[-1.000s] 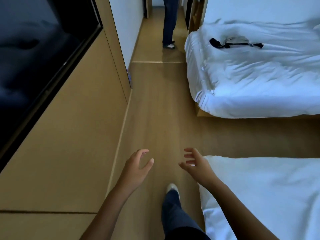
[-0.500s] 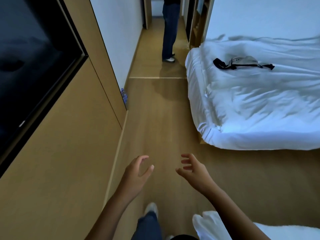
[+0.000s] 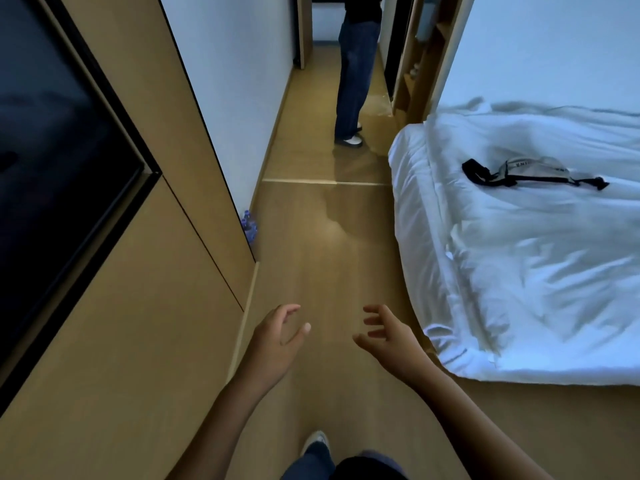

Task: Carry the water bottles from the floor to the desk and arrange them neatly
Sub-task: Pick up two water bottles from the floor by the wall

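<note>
The water bottles (image 3: 249,227) stood in a small cluster on the wooden floor (image 3: 329,258), tucked against the base of the white wall (image 3: 235,98) just past the corner of the wood-panelled wall unit (image 3: 145,306); only their blue caps and part of the clear plastic showed. Both arms reached forward over the floor, well short of the bottles. The left hand (image 3: 273,341) had a released grip, fingers loosely curved and holding nothing. The right hand (image 3: 388,336) was likewise released, fingers spread and empty. A dark screen (image 3: 52,168) was set into the panelling on the left. To the right lay a bed (image 3: 519,271) with rumpled white bedding, and a grey waist bag (image 3: 533,171) with a black strap rested on it. Further down the hallway stood another person in dark jeans (image 3: 356,81) and pale shoes.
</note>
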A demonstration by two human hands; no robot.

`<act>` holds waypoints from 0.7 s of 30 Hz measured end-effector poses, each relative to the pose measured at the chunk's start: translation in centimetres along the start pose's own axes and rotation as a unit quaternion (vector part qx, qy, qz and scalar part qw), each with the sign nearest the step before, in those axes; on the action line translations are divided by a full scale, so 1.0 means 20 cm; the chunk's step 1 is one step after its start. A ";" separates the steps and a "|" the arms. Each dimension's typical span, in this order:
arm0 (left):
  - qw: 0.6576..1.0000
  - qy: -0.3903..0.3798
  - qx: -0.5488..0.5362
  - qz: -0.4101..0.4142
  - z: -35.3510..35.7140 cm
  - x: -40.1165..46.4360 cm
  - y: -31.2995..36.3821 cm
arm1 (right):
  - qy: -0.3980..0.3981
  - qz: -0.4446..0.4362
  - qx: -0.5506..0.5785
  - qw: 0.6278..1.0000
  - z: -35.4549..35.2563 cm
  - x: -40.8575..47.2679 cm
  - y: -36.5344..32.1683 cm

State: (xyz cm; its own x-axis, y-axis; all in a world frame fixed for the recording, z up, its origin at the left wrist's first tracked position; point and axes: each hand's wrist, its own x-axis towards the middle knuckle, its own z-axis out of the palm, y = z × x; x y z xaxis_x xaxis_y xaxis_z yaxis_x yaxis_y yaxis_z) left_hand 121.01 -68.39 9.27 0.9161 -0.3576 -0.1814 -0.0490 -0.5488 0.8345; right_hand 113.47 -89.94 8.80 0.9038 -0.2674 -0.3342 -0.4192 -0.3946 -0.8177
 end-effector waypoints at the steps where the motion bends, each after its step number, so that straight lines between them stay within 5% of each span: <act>1: 1.000 0.002 0.000 -0.003 -0.02 0.09 0.01 | 0.000 0.000 -0.001 1.000 -0.02 0.09 -0.03; 21: 0.997 0.058 -0.029 -0.043 0.11 1.90 0.51 | -0.046 -0.021 -0.015 0.999 -0.80 1.98 -0.29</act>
State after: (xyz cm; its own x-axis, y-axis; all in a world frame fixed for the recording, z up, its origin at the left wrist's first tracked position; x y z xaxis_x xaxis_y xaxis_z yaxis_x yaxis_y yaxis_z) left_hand 154.56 -89.23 9.80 0.9558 -0.2200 -0.1950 0.0517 -0.5271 0.8482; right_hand 150.34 -112.23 7.77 0.9238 -0.1688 -0.3437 -0.3828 -0.4307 -0.8173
